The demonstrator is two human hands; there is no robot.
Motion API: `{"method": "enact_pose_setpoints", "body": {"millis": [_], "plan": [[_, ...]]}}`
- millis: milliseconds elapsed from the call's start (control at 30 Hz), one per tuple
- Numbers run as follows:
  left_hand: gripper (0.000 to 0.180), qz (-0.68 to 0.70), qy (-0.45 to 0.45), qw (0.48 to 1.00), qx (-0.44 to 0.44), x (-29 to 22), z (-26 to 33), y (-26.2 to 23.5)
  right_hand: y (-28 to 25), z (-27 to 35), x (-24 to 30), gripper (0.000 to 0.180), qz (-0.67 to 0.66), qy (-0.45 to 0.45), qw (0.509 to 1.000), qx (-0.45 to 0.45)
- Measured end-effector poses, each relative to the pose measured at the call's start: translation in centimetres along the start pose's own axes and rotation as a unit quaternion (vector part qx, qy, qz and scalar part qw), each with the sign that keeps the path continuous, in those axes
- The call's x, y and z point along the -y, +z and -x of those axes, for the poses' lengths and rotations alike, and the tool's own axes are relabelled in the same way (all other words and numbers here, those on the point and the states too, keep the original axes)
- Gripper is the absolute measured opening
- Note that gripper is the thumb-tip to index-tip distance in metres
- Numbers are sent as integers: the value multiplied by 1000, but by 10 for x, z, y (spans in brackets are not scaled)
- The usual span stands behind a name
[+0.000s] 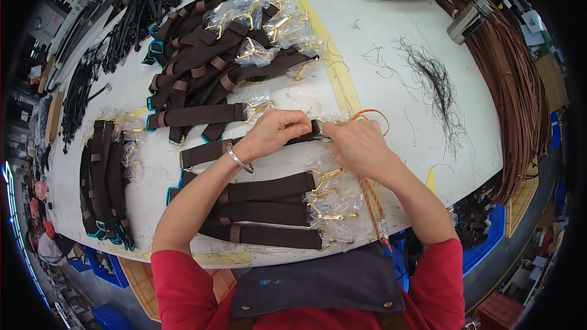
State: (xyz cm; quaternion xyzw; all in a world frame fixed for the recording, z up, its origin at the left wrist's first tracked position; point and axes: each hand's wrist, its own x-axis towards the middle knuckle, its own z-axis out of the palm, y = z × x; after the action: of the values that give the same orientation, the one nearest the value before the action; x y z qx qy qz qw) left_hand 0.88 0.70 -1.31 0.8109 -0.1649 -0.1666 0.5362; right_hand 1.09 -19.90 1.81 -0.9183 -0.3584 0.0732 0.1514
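Note:
A dark brown strap (205, 154) runs from the left beneath my left wrist to its end between my two hands. My left hand (273, 134) is closed in a pinch at that end, a silver bangle on its wrist; what its fingertips hold is too small to tell. My right hand (361, 146) is closed on the strap end beside clear plastic wrap, its fingertips partly hidden. An orange cord (370, 198) loops past my right hand and trails toward the front table edge. Nearer me lie several brown straps (269, 214) with gold hooks (333, 216) in plastic wrap.
Brown straps (199, 55) are heaped at the back, with a smaller stack (109, 177) at left. Black straps (131, 33) lie farther left. Loose dark threads (435, 82), a metal flask (469, 19) and a long brown strip bundle (510, 79) are at right.

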Motion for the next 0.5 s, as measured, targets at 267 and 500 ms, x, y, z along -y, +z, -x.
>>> {"method": "enact_pose_setpoints", "body": {"millis": [267,500], "plan": [[14,18,-70,994,85,-2,2,-22,1,14,-9,17,-58,-13,998,1],[12,-253,123,960,-4,-15,0,2,0,16,-8,19,-60,22,997,36]]}}
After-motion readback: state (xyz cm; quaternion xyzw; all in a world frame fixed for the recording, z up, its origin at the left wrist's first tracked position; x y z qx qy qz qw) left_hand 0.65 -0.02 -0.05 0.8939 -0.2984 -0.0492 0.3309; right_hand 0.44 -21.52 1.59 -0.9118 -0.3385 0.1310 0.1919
